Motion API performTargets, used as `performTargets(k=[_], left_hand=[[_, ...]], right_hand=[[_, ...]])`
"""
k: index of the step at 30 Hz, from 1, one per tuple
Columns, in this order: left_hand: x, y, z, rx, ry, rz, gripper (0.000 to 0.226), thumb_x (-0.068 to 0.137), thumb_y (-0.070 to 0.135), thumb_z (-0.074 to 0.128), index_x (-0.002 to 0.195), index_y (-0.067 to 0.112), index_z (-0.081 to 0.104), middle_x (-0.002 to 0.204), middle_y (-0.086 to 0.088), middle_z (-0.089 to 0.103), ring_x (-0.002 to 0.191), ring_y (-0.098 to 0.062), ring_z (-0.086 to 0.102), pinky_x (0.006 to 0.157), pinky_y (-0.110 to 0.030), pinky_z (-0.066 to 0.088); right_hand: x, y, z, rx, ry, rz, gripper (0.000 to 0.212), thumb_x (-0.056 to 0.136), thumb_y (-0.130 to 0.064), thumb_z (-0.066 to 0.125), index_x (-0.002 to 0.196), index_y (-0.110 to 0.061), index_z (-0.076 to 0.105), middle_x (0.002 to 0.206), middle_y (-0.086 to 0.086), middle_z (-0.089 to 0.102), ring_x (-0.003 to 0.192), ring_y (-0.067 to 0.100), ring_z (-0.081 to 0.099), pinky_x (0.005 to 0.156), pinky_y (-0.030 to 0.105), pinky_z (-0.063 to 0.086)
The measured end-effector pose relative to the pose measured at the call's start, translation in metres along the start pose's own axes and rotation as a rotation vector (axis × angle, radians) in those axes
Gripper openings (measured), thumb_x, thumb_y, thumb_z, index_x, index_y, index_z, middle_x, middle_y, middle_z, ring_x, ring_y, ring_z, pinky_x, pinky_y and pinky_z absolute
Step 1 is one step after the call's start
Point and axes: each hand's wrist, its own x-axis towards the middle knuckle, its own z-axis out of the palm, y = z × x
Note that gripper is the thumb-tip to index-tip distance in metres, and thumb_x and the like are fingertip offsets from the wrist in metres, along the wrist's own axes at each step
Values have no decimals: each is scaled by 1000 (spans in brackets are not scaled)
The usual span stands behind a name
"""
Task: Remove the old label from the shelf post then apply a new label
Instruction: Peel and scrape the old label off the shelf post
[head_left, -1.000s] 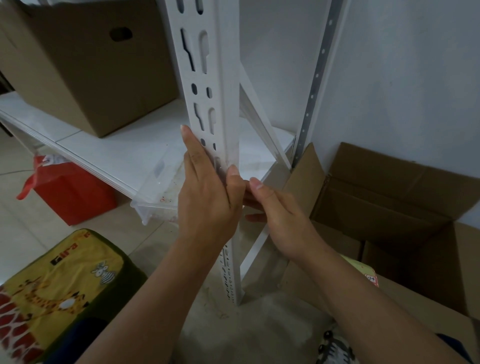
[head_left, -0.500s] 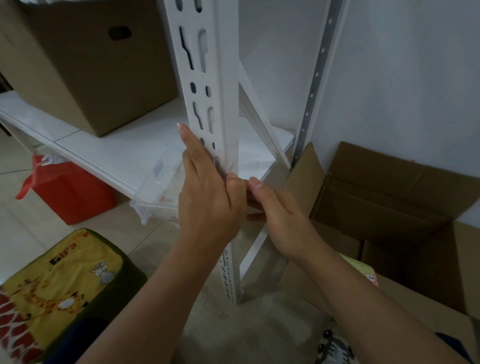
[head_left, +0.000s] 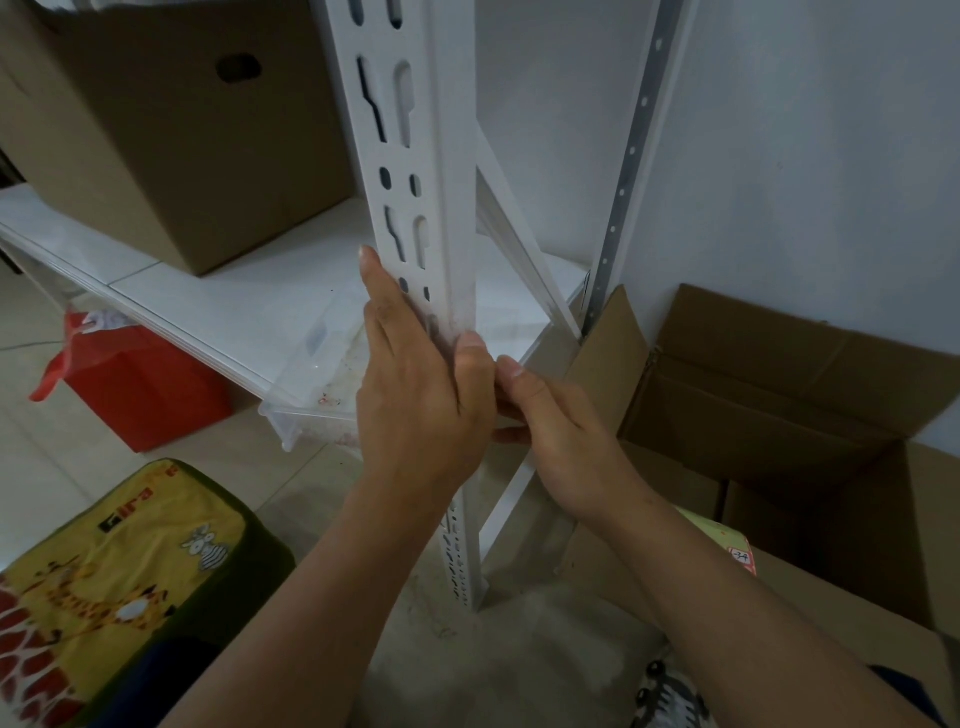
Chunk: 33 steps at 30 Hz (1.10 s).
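Note:
The white slotted shelf post (head_left: 447, 156) stands upright in the middle. My left hand (head_left: 421, 395) lies flat against its left face with the fingers straight up along the slots and the thumb on the front corner. A greyish smudged patch (head_left: 460, 312) marks the post just above that thumb; no label edge is plain to see. My right hand (head_left: 556, 436) reaches in from the right. Its thumb points up beside my left thumb and its fingers touch the post's right face, their tips hidden behind my left hand.
A cardboard box (head_left: 171, 130) stands on the white shelf (head_left: 218, 306), and a clear plastic tray (head_left: 311, 384) pokes out below. A red bag (head_left: 135, 384) sits on the floor at left, an open carton (head_left: 779, 415) at right, and a giraffe-print cushion (head_left: 114, 587) near me.
My left thumb has slid a little way down the post's corner, closing up to my right thumb. Both hands otherwise stay in place.

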Motion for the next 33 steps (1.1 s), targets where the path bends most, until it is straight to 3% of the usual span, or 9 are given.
performTargets(k=[2,7,13,16,28,33], left_hand=[[1,2,0,-33,22,-8,71,94,29,36,154,10,1,153,-9,27,102,10,33,71,-1,35],[4,4,1,-75,42,0,70,90,23,38,151,9,9,146,-5,34,90,2,44,68,-13,45],[4,3,0,-90,52,12,66,92,28,35,151,12,12,135,7,37,93,6,47,65,-6,43],[4,1,1,-93,35,6,67,88,30,33,149,11,14,135,-2,41,90,-2,50,62,-12,42],[4,-4,-2,-111,19,28,67,89,18,33,151,5,13,147,-9,37,91,21,42,64,-6,41],[5,-2,-1,-75,12,19,68,91,24,37,151,5,11,137,-1,38,94,19,43,62,-5,40]], right_hand=[[1,1,0,-14,2,2,51,92,-52,28,113,-26,68,113,-11,69,109,1,61,94,29,51],[2,4,-1,-26,8,1,53,92,-53,28,115,-25,68,112,-11,69,108,2,61,93,27,51],[3,5,-1,-35,13,11,56,89,-55,28,124,-27,63,121,-13,65,112,0,58,89,21,51],[3,5,-1,-24,17,2,55,91,-54,29,124,-25,63,121,-10,66,112,2,59,92,28,51],[2,5,-1,-24,24,-7,54,91,-53,30,128,-26,60,126,-11,63,115,0,56,94,26,51],[1,3,0,-22,7,-25,47,92,-51,29,115,-32,65,115,-16,67,108,-3,60,89,21,52]])
